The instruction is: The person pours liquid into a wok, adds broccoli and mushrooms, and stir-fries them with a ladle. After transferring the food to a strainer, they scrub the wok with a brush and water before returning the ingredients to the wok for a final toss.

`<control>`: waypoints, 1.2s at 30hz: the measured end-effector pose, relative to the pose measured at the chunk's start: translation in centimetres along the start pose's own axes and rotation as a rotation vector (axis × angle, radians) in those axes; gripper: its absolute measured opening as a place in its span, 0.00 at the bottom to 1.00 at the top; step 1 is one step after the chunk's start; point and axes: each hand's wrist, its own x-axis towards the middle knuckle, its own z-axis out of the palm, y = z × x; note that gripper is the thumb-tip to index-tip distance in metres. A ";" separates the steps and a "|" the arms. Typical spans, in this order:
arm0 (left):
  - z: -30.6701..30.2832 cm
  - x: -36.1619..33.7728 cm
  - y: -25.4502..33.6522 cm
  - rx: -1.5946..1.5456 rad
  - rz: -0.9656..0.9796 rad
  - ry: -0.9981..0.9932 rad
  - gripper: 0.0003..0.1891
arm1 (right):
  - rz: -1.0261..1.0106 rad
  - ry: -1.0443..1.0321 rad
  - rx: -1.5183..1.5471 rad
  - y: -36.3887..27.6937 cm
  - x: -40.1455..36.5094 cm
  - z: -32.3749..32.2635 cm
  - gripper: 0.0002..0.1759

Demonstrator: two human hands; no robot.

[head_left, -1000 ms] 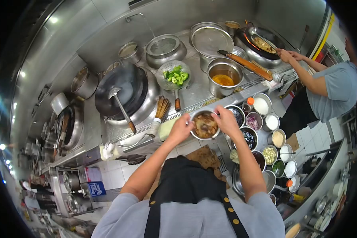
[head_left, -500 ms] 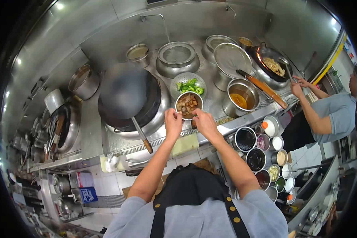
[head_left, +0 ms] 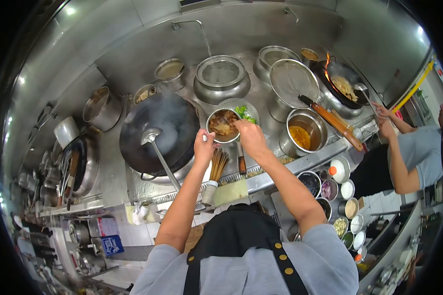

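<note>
Between my hands is a metal bowl (head_left: 223, 126) of brown sliced food. My left hand (head_left: 205, 146) is closed at the bowl's lower left, with something small and white at the fingers. My right hand (head_left: 251, 138) has its fingers closed on the bowl's right rim. Behind the bowl sits a perforated strainer (head_left: 252, 107) with green broccoli (head_left: 244, 112). To the left a large black wok (head_left: 133, 132) steams, with a metal ladle (head_left: 155, 142) resting in it. A bamboo brush (head_left: 218, 166) stands below the bowl, near my left forearm.
A pot of orange liquid (head_left: 305, 132) and a round mesh strainer (head_left: 294, 82) are at right. Lidded pots (head_left: 221, 78) line the back under a running tap (head_left: 188, 23). Seasoning tins (head_left: 350, 208) stand at lower right. A co-worker (head_left: 403, 152) works at a flaming wok (head_left: 342, 83).
The bowl and my hands have moved slightly left. The blurred dark round shape over the wok is gone, and the ladle and steam show there. The bamboo brush has come into view.
</note>
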 end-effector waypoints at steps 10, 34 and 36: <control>2.8 3.2 3.0 0.109 0.059 0.101 0.11 | -0.183 -0.073 0.050 4.0 4.2 -0.4 0.08; 5.3 7.6 2.6 0.370 0.195 0.182 0.10 | -0.268 -0.090 0.019 11.7 6.9 2.4 0.12; 5.3 7.8 2.6 0.319 0.190 0.173 0.10 | -0.245 -0.067 0.196 11.6 6.8 3.0 0.14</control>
